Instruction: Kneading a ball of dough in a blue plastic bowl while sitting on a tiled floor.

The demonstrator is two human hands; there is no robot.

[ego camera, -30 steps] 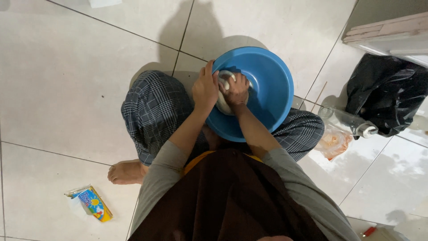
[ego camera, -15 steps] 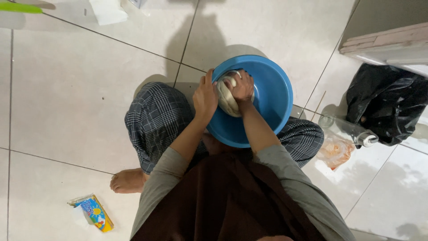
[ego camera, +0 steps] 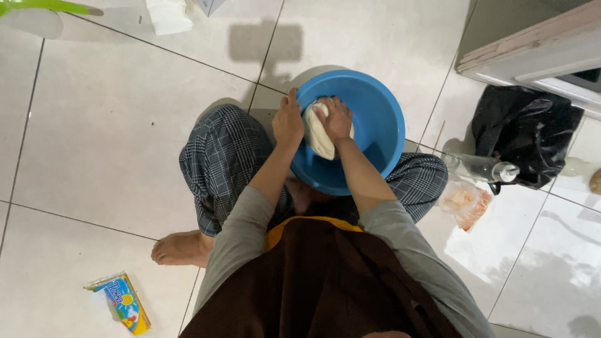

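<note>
Head view: two hands work one pale lump of dough in one blue basin on a white tiled floor.

Left hand (ego camera: 288,122) grips the blue basin (ego camera: 375,125) at its near-left rim; right hand (ego camera: 335,119) presses down, fingers curled onto the dough (ego camera: 316,138) inside. The basin sits between checked-trousered knees. Bare tiles lie open to the left. On the right crowd one black bag (ego camera: 526,141), one clear bottle (ego camera: 479,168), one small plastic bag (ego camera: 464,201). One yellow-blue packet (ego camera: 122,302) lies near the bare foot (ego camera: 181,248).
</note>
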